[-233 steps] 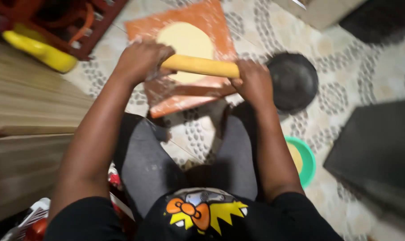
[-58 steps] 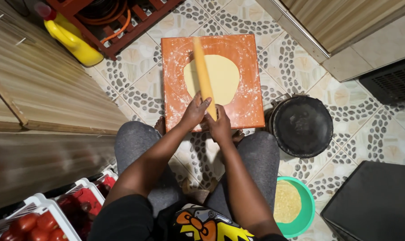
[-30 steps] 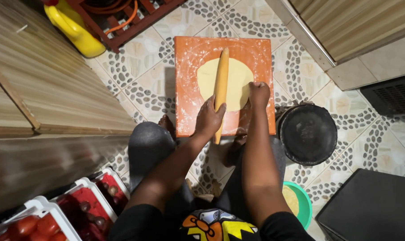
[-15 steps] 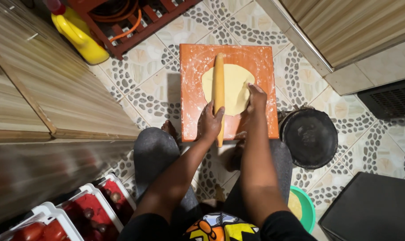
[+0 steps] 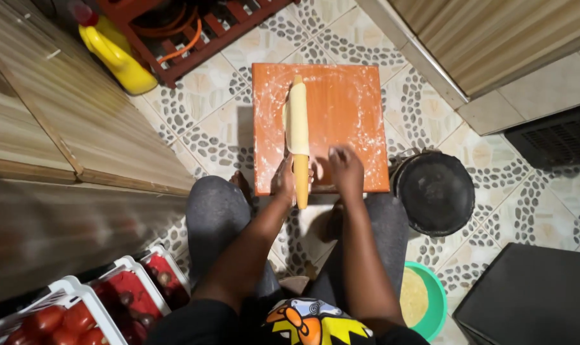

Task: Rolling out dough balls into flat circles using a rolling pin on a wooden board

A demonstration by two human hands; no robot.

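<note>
Head view: a pale dough sheet [image 5: 296,118] is seen wound around a rolling pin [image 5: 298,147] lying along the floured orange board [image 5: 347,108] on the tiled floor [image 5: 200,134]. The pin's near end is gripped by the left hand [image 5: 285,182], while the right hand [image 5: 345,169] rests loosely open on the board at 3 o'clock of it. Rolling is judged finished, since the board lies bare; lifting the sheet off remains, and a black pan [image 5: 435,191] stands at 4 o'clock of the board.

One orange board [image 5: 347,108], one rolling pin [image 5: 297,144] with one dough sheet [image 5: 296,118], one black pan [image 5: 435,191], one green bowl [image 5: 430,303], one yellow jug [image 5: 120,57] and two tomato crates [image 5: 79,306] were seen.
</note>
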